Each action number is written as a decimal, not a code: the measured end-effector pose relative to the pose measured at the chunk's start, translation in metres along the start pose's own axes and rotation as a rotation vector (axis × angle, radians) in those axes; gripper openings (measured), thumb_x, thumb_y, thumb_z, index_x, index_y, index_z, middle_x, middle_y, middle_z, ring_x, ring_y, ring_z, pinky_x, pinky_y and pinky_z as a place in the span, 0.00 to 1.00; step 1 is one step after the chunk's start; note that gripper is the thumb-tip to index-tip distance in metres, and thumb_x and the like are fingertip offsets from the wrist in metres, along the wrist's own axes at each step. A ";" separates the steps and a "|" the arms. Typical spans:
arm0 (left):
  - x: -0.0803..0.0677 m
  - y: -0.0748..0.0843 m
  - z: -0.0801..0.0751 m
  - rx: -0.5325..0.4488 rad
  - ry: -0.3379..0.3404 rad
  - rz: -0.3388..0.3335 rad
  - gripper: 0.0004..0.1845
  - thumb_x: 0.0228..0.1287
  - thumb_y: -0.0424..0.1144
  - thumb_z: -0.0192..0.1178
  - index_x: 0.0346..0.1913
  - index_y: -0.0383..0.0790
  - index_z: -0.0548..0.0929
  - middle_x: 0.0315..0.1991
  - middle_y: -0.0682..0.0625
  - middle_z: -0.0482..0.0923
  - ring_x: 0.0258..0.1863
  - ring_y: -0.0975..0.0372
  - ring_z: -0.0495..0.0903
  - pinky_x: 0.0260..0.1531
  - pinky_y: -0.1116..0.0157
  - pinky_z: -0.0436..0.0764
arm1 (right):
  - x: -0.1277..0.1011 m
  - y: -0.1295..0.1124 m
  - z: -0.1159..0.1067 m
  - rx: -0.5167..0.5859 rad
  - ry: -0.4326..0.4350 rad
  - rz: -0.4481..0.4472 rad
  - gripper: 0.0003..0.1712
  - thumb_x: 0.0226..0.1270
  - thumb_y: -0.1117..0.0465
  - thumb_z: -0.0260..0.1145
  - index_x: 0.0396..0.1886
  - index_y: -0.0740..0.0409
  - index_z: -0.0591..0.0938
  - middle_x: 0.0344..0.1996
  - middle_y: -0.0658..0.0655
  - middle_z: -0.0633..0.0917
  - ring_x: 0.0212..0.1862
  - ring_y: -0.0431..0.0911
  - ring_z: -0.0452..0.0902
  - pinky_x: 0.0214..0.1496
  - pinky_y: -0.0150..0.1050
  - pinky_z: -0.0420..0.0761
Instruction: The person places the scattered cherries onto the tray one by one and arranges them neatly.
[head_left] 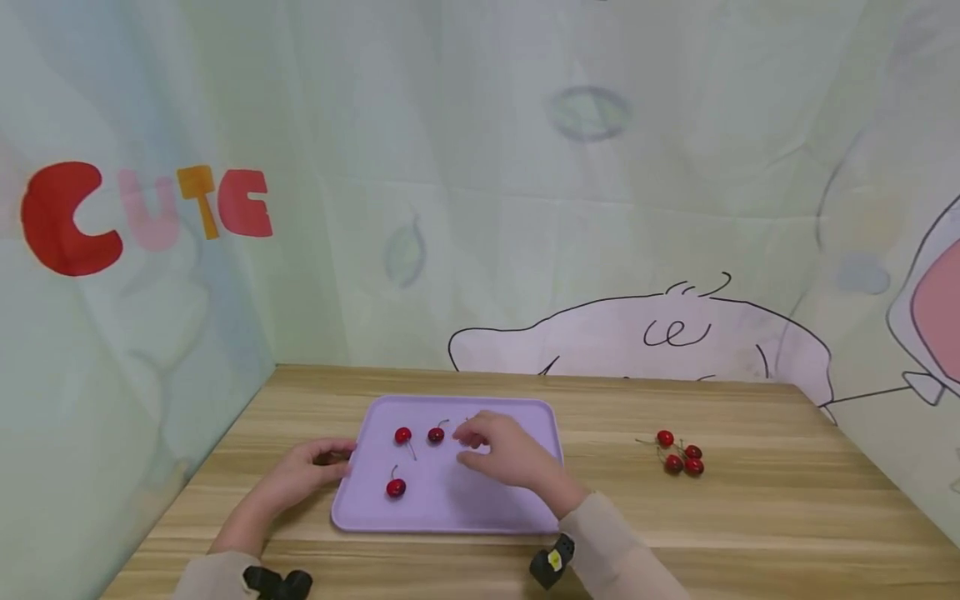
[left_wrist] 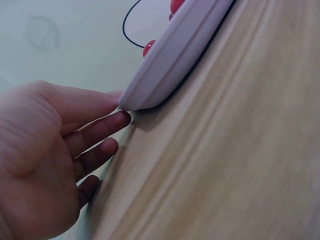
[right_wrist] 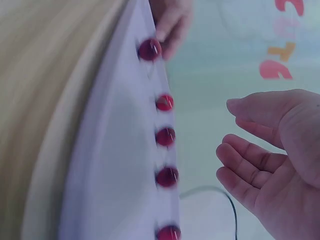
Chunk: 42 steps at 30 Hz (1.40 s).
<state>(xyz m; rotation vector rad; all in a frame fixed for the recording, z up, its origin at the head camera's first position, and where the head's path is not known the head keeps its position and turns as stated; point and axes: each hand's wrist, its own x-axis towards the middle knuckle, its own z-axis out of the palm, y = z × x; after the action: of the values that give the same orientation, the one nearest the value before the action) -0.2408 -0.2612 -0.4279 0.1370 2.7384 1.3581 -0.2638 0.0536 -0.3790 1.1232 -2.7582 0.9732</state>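
A lilac tray (head_left: 450,521) lies on the wooden table. My left hand (head_left: 300,475) holds the tray's left edge, and in the left wrist view the thumb meets the rim with the index fingertip just below. Over the tray hovers my right hand (head_left: 506,450), fingers relaxed and apart, with nothing in them. Red cherries with stems rest on the tray: one cherry (head_left: 402,435) at the back left, another cherry (head_left: 436,435) beside it, and a nearer cherry (head_left: 396,487). More cherries (right_wrist: 167,177) show in the right wrist view; my right hand hides part of the tray from the head camera.
Right of the tray, several cherries (head_left: 673,464) sit in a cluster on the wooden table (head_left: 787,517). A printed cloth backdrop (head_left: 480,208) with drawings and letters rises along the table's back and left sides.
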 end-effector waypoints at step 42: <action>0.001 0.001 0.001 0.015 -0.011 0.006 0.23 0.64 0.37 0.61 0.60 0.28 0.75 0.56 0.34 0.76 0.54 0.46 0.74 0.56 0.46 0.72 | -0.169 0.114 -0.144 -0.180 0.340 0.419 0.18 0.63 0.63 0.67 0.50 0.70 0.80 0.41 0.65 0.83 0.41 0.54 0.79 0.42 0.47 0.81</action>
<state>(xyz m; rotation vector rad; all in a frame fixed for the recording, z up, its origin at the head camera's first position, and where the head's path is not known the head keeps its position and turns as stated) -0.2420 -0.2600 -0.4276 0.1538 2.7425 1.3343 -0.2415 0.3020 -0.3636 0.3209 -2.7647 0.8212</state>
